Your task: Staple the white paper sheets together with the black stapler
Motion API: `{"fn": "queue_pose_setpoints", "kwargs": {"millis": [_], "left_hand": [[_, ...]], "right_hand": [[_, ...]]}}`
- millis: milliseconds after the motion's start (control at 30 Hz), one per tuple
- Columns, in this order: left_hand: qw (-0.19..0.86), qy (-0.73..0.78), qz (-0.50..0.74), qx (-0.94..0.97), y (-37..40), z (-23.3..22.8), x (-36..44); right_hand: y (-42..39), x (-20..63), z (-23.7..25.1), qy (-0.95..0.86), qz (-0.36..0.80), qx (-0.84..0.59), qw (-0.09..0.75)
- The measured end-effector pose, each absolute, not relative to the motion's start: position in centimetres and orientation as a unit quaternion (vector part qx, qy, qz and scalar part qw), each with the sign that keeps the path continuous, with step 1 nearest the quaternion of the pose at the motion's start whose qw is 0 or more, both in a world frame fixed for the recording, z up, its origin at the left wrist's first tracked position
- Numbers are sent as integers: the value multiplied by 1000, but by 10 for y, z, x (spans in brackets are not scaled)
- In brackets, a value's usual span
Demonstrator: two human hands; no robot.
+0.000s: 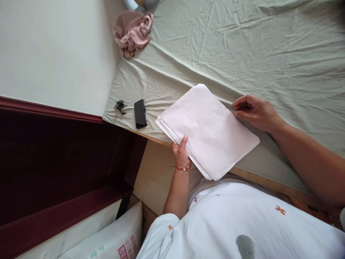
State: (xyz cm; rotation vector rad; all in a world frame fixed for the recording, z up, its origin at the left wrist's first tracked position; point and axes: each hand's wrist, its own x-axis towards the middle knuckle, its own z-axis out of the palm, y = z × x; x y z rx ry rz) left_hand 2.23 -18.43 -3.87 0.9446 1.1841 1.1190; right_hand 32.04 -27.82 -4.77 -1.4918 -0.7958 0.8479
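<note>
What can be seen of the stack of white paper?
The stack of white paper is four-sided and blank on top, faintly creased, with uneven layered edges. It is turned cornerwise, partly over the greenish cloth. The left hand grips one side, thumb on top; the right hand is beside the opposite side, contact unclear.

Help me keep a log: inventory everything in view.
Paper: several, white, view's centre
Cloth: 1, pale green, upper right
Phone: 1, black, on cloth
Bundle: 1, dark, left of phone
Fabric: 1, pink, cloth's far left
Cropped items: count unclear, white/grey, top edge
Wall: 1, white, upper left
Cabinet: 1, dark red, left
Sack: 1, white, bottom left
Bracelet: 1, red, left wrist
Shirt: 1, white, bottom
Left hand: 1, bare, gripping paper
Right hand: 1, bare, by paper's edge
</note>
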Motion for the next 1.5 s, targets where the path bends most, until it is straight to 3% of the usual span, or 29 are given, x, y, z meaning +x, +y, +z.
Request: {"fn": "queue_pose_setpoints", "kwargs": {"millis": [267, 467, 633, 767, 967, 1067, 1300, 1500], "left_hand": [[527, 519, 579, 344, -175, -19, 10], [527, 512, 591, 332, -178, -8, 18], [566, 498, 572, 323, -190, -10, 28], [588, 498, 533, 349, -201, -20, 30], [594, 480, 504, 405, -183, -36, 6], [575, 446, 536, 429, -154, -34, -17], [546, 446, 482, 520, -119, -16, -27], [551, 383, 480, 566, -119, -2, -25]], "right_hand": [[-285, 318, -18, -329, 408, -709, 471], [-318, 289, -2, -249, 629, -617, 403], [-336, 241, -14, -143, 715, -464, 503], [-326, 221, -18, -50, 637, -458, 619], [-314, 236, -10, -27, 531, -520, 669], [-315, 260, -5, -100, 465, -543, 692], [-314, 294, 24, -307, 349, -594, 656], [-321, 314, 43, -374, 325, -587, 640]]}}
